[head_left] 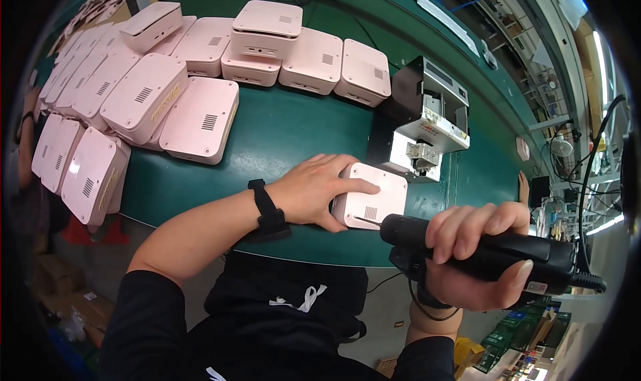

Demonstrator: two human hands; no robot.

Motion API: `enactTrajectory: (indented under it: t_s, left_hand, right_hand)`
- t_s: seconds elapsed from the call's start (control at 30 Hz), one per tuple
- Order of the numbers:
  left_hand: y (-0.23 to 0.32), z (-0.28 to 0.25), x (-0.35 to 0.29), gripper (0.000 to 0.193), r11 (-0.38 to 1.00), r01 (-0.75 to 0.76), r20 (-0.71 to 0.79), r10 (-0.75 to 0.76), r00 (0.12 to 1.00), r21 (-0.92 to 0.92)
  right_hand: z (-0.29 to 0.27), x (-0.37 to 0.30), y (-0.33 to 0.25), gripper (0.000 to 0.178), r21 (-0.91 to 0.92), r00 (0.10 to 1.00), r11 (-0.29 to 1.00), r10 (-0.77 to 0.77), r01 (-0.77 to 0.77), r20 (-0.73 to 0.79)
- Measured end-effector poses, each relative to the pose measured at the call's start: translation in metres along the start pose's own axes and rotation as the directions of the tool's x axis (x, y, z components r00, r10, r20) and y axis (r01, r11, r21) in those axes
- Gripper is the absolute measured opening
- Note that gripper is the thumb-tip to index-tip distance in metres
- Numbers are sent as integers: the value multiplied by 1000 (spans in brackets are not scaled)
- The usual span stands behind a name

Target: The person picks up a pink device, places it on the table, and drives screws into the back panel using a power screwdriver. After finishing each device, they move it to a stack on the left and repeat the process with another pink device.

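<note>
A small pale pink plastic box [390, 195] with rounded corners and a slotted vent lies on the green table near its front edge. My left hand [308, 189] grips its left side, with a finger laid across the top and the thumb at the near left corner. My right hand [475, 251] is wrapped around a black corded electric screwdriver [404, 233], held nearly level. Its thin bit points left and reaches over the near left corner of the box, by a screw hole. Whether the tip touches a screw is too small to tell.
A black and silver screw feeder [427, 124] stands just behind the box. Many similar pink boxes [203, 117] fill the table's left and back, some stacked. The screwdriver's black cable [587, 181] rises at the right. Another person's hand [523, 186] rests at the far right edge.
</note>
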State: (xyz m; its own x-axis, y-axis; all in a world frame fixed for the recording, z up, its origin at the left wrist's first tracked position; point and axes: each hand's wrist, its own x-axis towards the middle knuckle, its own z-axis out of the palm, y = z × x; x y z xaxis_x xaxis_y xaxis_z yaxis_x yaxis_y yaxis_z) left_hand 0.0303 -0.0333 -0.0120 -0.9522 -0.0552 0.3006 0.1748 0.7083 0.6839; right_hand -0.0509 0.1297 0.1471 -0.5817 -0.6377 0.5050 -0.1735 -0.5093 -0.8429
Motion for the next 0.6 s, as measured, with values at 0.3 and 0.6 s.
enactTrajectory:
  t_s: [0.3, 0.6]
  left_hand:
    - [-3, 7, -1, 79, 997, -15, -49, 12, 999, -70]
    - [1, 1, -1, 78, 1000, -23, -54, 22, 998, -18]
  right_hand:
    - [6, -17, 16, 49, -63, 995, 996, 73, -69, 72]
    - [11, -1, 16, 49, -76, 985, 992, 106, -96, 135]
